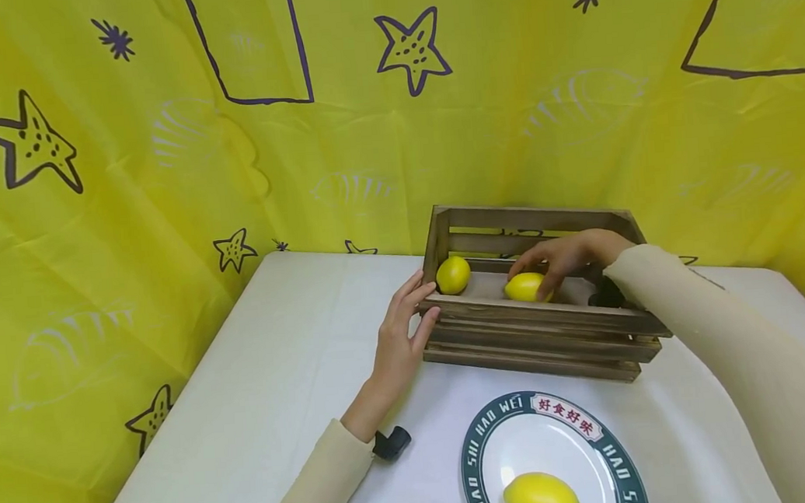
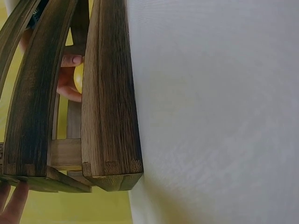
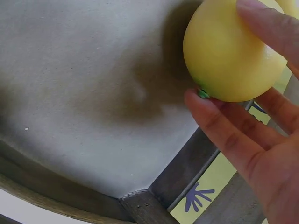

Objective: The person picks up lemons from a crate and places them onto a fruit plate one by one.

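Observation:
A brown slatted wooden crate (image 1: 540,316) stands toward the back of the table. Inside it my right hand (image 1: 571,259) grips a yellow lemon (image 1: 526,286) between thumb and fingers; in the right wrist view this lemon (image 3: 229,51) shows a small green stem end by the index fingertip. Another lemon (image 1: 453,275) lies in the crate's left end. With spread fingers, my left hand (image 1: 399,330) rests on the crate's left end, fingertips at the top edge. In the left wrist view, the gripped lemon (image 2: 78,78) shows between the slats.
In front of the crate, a white plate (image 1: 528,445) with a green lettered rim holds a third lemon (image 1: 542,497). A white cloth (image 1: 244,387) covers the table. Yellow curtains (image 1: 338,131) with starfish drawings hang close behind and to the sides.

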Tool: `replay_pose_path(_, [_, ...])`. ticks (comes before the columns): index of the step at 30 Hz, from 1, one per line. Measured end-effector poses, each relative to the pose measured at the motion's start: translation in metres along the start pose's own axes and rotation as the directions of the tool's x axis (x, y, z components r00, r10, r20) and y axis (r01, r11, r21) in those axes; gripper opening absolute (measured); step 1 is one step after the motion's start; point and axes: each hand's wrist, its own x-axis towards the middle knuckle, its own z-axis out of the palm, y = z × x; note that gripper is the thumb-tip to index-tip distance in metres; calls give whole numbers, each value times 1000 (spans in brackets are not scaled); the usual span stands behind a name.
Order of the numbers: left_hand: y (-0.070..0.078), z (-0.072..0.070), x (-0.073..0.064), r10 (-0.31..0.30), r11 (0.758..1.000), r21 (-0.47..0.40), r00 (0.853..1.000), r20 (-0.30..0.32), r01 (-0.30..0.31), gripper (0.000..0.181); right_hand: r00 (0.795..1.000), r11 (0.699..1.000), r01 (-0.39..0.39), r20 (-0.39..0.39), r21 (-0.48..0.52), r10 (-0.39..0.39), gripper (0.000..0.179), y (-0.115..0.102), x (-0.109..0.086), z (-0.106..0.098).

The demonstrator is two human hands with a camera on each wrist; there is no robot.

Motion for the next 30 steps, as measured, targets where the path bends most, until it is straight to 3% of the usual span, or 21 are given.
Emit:
replay_pose_path(19, [-2, 0, 0, 13, 1000, -10, 1000, 13, -13, 39, 991, 991, 128, -41, 50, -126, 59, -2, -4, -4])
replay_pose_path(30, [-2, -1, -2, -8, 1000, -14, 1000, 17, 9, 37, 959, 961, 263, -127, 81, -252, 57, -8, -6, -7])
